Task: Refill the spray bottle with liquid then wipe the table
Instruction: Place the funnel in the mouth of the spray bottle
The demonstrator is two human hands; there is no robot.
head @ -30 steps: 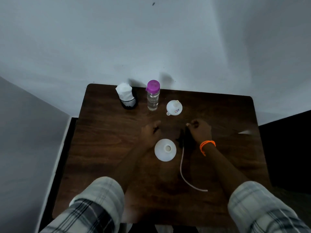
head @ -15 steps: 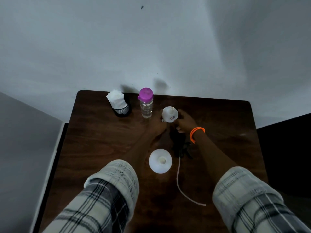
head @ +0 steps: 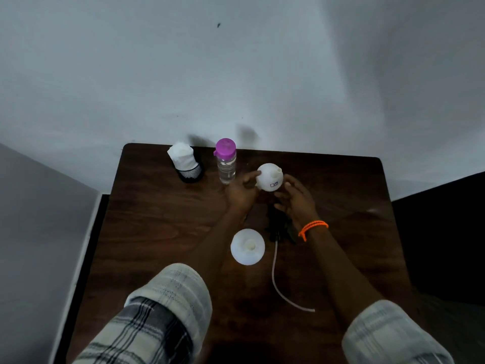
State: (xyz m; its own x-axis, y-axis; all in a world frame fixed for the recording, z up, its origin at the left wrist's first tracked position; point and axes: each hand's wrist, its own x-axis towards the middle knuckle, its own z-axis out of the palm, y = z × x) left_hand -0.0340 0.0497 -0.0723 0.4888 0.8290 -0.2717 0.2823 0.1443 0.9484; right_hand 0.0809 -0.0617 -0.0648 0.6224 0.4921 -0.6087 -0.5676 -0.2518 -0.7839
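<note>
Fronting grey wall point(head: 236, 74) — dark wood tbl point(head: 157, 219)

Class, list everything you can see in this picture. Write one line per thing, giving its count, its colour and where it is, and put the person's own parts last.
Dark brown wooden table: one, against the pale wall.
White tissue stack in a black mesh holder: one, far left of the table.
Clear plastic bottle with a purple cap: one, upright, right of the tissue holder.
White plastic funnel with a small sticker: one, between the two hands.
White round spray bottle body: one, mid-table, neck open.
Black spray head with a white dip tube: one, lying right of the bottle body.
Orange wristband: one, on the right wrist.
Left hand: touches the funnel's left side.
Right hand: fingers relaxed, beside the funnel.
Plaid sleeves: two, nearest the camera.
</note>
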